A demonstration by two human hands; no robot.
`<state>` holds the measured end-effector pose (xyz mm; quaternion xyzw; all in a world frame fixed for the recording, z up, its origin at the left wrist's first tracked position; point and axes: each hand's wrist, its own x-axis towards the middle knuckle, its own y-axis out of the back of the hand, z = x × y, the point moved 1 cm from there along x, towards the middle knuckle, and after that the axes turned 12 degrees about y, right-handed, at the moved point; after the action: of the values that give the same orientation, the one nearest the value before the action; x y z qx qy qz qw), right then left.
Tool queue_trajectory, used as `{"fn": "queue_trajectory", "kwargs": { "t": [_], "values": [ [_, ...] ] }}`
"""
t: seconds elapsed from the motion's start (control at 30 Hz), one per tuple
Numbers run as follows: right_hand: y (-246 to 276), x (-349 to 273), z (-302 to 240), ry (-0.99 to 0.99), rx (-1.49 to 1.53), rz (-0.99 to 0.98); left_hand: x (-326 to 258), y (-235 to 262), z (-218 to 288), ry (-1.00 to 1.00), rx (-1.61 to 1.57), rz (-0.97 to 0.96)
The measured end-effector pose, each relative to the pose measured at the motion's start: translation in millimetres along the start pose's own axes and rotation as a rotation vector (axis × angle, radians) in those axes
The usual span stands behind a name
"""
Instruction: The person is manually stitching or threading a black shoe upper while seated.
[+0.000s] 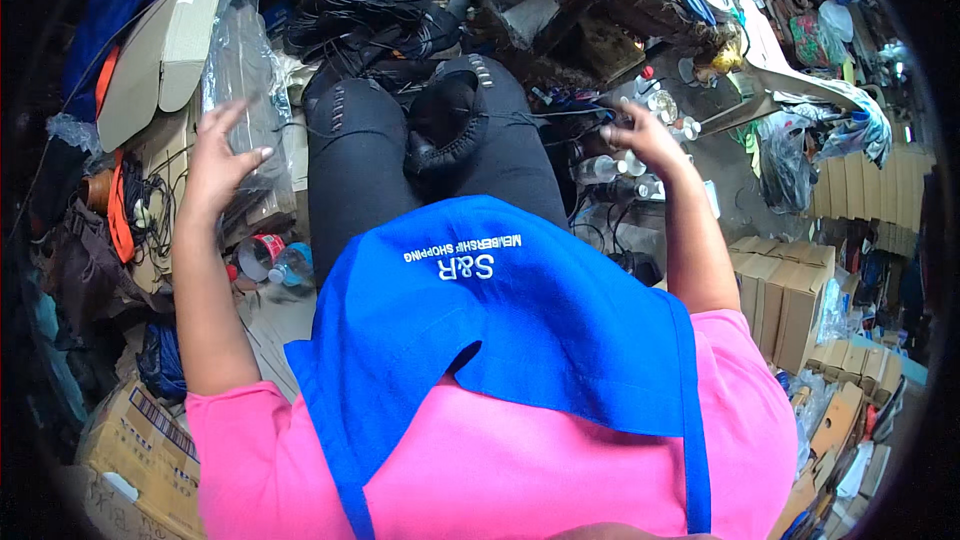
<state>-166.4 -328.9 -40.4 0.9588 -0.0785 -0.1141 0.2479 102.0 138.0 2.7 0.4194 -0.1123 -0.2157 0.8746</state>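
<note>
Black shoe upper (450, 125) lies on the lap, between the hands. The left hand (222, 155), fingers spread, presses a clear plastic bag (240, 60). The right hand (640, 135), loosely curled, pinches black thread (560, 116) above small bottles (615, 168).

1. Floor (735, 175): grey, cluttered.
2. Small clear bottles (625, 165) at 2 o'clock.
3. Brown cartons (790, 295) at 3 o'clock.
4. Black cable (600, 230) near centre.
5. Red-rimmed cup (258, 255) and clear bottle (292, 265), touching, at 9 o'clock.
6. Printed box (140, 440) at 8 o'clock.
7. Flat cardboard (165, 35) at 11 o'clock.
</note>
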Motion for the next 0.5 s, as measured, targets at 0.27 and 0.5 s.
{"fn": "queue_trajectory", "kwargs": {
  "t": [0.27,0.5],
  "values": [
    [-78,90,-147,0.353,-0.385,-0.458,-40,-102,139,-0.262,0.09,-0.33],
    [-97,81,-101,0.1,0.059,-0.355,-27,-122,113,-0.303,-0.151,-0.432]
  ]
}}
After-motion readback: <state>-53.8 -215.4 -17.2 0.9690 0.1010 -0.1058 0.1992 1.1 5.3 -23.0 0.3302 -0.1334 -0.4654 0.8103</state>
